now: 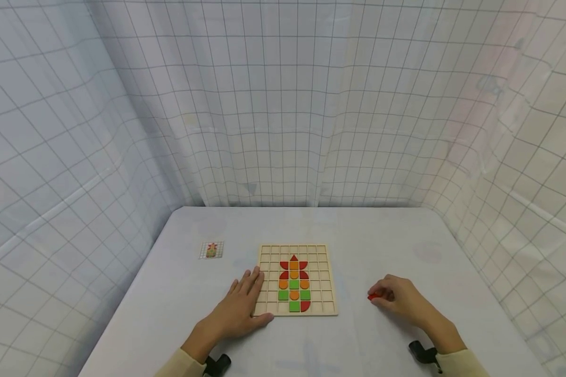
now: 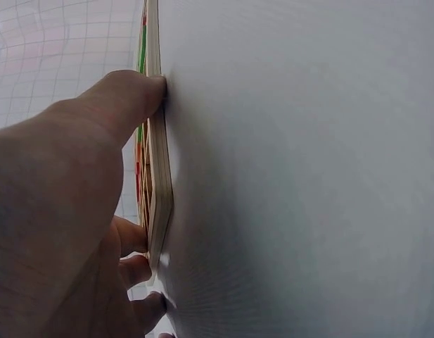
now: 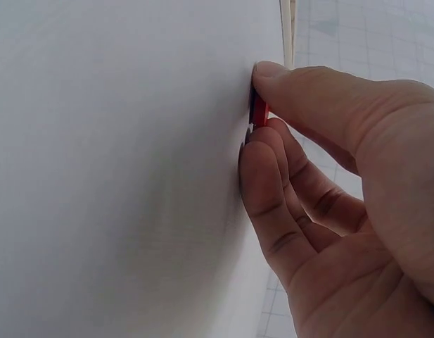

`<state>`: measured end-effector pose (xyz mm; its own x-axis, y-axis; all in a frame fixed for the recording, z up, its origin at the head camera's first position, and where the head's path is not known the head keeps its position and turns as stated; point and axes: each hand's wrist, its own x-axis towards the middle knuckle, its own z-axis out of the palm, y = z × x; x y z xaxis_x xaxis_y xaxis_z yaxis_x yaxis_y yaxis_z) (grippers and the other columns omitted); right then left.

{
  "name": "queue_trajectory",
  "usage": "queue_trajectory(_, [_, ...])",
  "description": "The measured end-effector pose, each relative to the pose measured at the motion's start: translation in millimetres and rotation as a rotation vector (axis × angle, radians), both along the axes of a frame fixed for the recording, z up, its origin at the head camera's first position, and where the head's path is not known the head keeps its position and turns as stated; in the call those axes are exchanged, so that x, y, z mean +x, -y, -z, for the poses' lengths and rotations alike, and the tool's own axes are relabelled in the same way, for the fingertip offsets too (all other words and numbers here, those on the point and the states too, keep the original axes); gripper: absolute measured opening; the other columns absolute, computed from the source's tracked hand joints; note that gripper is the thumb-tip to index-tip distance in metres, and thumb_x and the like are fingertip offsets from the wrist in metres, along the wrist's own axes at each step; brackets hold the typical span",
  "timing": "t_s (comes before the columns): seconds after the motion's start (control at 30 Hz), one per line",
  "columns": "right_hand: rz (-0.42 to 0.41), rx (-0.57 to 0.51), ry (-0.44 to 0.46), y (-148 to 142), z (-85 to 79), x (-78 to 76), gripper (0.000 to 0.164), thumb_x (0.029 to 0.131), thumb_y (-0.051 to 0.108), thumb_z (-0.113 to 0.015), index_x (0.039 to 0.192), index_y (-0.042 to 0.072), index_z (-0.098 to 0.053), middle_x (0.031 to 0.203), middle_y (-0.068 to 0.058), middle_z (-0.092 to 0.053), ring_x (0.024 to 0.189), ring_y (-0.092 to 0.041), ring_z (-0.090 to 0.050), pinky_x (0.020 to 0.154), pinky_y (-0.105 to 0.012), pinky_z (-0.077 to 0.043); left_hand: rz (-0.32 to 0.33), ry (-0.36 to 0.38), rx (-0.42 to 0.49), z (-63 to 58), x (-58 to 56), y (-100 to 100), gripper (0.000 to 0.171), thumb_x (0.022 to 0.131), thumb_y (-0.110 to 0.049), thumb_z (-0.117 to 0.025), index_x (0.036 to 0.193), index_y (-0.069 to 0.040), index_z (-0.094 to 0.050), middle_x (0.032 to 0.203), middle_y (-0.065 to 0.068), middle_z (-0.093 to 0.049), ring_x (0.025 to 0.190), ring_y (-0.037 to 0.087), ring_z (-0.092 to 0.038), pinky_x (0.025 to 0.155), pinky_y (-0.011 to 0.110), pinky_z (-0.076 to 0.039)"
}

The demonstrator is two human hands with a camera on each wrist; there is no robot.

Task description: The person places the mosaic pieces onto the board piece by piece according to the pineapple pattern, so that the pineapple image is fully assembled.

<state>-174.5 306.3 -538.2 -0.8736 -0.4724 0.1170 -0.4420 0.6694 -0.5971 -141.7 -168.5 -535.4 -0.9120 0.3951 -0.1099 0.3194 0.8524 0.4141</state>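
Note:
A wooden grid board (image 1: pixel 320 283) lies on the table in the head view. On it, red, orange and green flat pieces form an upright figure, with a red triangle (image 1: pixel 294 257) at the top and a red rounded piece (image 1: pixel 305 306) at the lower right. My left hand (image 1: pixel 238 309) rests spread over the board's lower left corner, thumb along the near edge, as the left wrist view also shows. To the right of the board, my right hand (image 1: pixel 401 298) pinches a small red piece (image 3: pixel 262 113) between thumb and fingers, low over the table. The fingers partly hide its shape.
A small picture card (image 1: pixel 211 250) with a gridded figure lies beyond my left hand, left of the board. The white table (image 1: pixel 349 230) is bordered at the back and sides by checked curtains (image 1: pixel 292 104). Each wrist carries a black strap-on device (image 1: pixel 423 352).

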Motion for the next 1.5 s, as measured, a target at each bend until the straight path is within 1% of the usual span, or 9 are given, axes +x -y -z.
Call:
queue_trajectory(0.2, [-0.013,-0.01,-0.03,5,-0.5,0.0,0.012,0.099,0.007,-0.094,0.103,0.014,-0.084,0.099,0.005,-0.074,0.084,0.005,-0.065,0.073,-0.022,-0.06,-0.003,-0.004,0.0,-0.6,0.6,0,0.116,0.106,-0.069,-0.076,0.184,0.001,-0.026,0.196,0.022,-0.02,0.182,0.047,-0.022,0.144,0.072,-0.025])
queue_trajectory(0.37, [-0.008,-0.005,-0.016,11,1.2,-2.2,0.013,0.099,0.007,-0.093,0.102,0.014,-0.083,0.099,0.005,-0.074,0.085,0.006,-0.064,0.074,-0.022,-0.06,-0.004,0.002,0.0,-1.4,1.3,0,0.116,0.106,-0.069,-0.076,0.184,0.001,-0.026,0.196,0.021,-0.02,0.183,0.047,-0.021,0.145,0.072,-0.024])
queue_trajectory(0.6, [-0.031,-0.017,-0.036,21,2.2,-3.5,0.013,0.1,0.008,-0.093,0.104,0.015,-0.082,0.1,0.007,-0.076,0.086,0.006,-0.066,0.075,-0.023,-0.062,-0.001,-0.001,-0.001,0.6,1.0,-1,0.116,0.106,-0.069,-0.077,0.184,0.0,-0.026,0.196,0.021,-0.02,0.183,0.047,-0.022,0.144,0.073,-0.025])
queue_trajectory(0.83, [-0.074,-0.04,-0.07,38,-1.9,-6.3,0.014,0.101,0.007,-0.091,0.109,0.016,-0.084,0.102,0.006,-0.078,0.088,0.004,-0.071,0.075,-0.022,-0.063,-0.003,-0.005,-0.01,0.8,0.5,-1,0.115,0.106,-0.068,-0.076,0.184,0.0,-0.026,0.196,0.021,-0.019,0.183,0.047,-0.021,0.145,0.073,-0.024])
queue_trajectory(1.0, [-0.095,-0.041,-0.03,56,-4.7,-9.4,0.016,0.1,0.005,-0.09,0.112,0.016,-0.087,0.106,0.006,-0.078,0.089,0.005,-0.069,0.076,-0.021,-0.063,-0.004,-0.003,-0.005,-0.7,1.6,-2,0.115,0.106,-0.067,-0.078,0.184,0.001,-0.027,0.196,0.022,-0.02,0.183,0.047,-0.022,0.144,0.073,-0.024])
queue_trajectory(1.2, [-0.14,-0.061,0.024,80,-10.7,-10.9,0.013,0.102,0.011,-0.091,0.114,0.015,-0.087,0.105,0.006,-0.079,0.088,0.004,-0.068,0.076,-0.02,-0.062,-0.009,-0.002,-0.001,-1.6,2.4,-3,0.115,0.106,-0.067,-0.078,0.184,0.001,-0.027,0.195,0.022,-0.021,0.183,0.047,-0.022,0.145,0.072,-0.024])
queue_trajectory(1.3, [-0.163,-0.074,0.049,92,-13.5,-10.9,0.014,0.102,0.013,-0.092,0.115,0.014,-0.088,0.106,0.005,-0.079,0.089,0.003,-0.068,0.077,-0.02,-0.063,-0.011,-0.002,-0.004,-0.9,2.3,-2,0.115,0.106,-0.067,-0.078,0.184,0.0,-0.027,0.196,0.021,-0.02,0.183,0.046,-0.021,0.145,0.072,-0.024])
queue_trajectory(1.5, [-0.211,-0.09,0.063,118,-16.5,-8.5,0.018,0.101,0.009,-0.09,0.118,0.011,-0.087,0.109,0.001,-0.08,0.09,0.003,-0.07,0.081,-0.019,-0.065,-0.011,-0.005,0.004,-1.0,2.7,-2,0.115,0.105,-0.067,-0.078,0.184,0.001,-0.027,0.196,0.022,-0.02,0.183,0.047,-0.021,0.145,0.072,-0.024])
